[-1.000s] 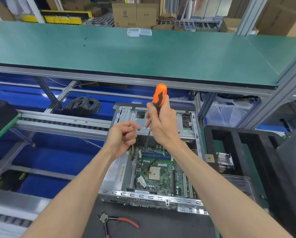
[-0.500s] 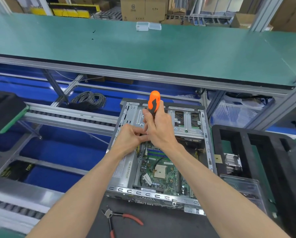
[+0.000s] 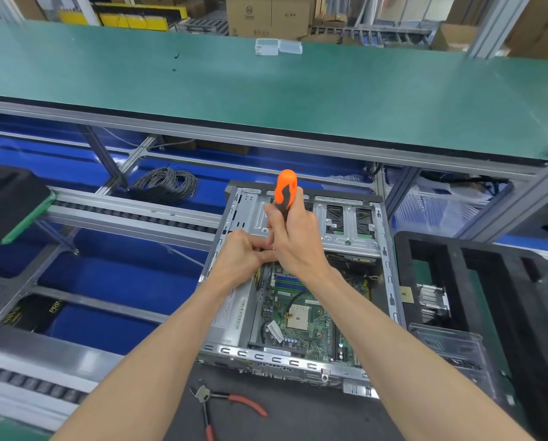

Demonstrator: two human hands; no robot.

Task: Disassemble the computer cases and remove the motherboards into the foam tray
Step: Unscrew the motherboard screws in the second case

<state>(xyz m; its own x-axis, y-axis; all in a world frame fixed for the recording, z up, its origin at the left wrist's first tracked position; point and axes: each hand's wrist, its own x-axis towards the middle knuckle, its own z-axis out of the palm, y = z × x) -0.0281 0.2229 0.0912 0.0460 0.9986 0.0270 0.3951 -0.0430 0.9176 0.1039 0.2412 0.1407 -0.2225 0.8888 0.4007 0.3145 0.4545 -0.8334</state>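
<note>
Right hand (image 3: 293,240) grips the orange screwdriver (image 3: 284,192); left hand (image 3: 245,254) pinches near its shaft. Computer case (image 3: 384,281) is open, motherboard (image 3: 301,316) still seated; black foam tray (image 3: 476,265) waits at three o'clock.

Even, bright overhead light fills the workstation, and shadows are soft and faint. The green shelf top (image 3: 298,100) shows a pale, diffuse sheen rather than hard glare. The metal computer case (image 3: 301,356) catches small highlights along its near edge. Wide-angle distortion bows the shelf edge and the frame posts near the borders. The cardboard boxes (image 3: 269,14) at the far top look soft.
</note>
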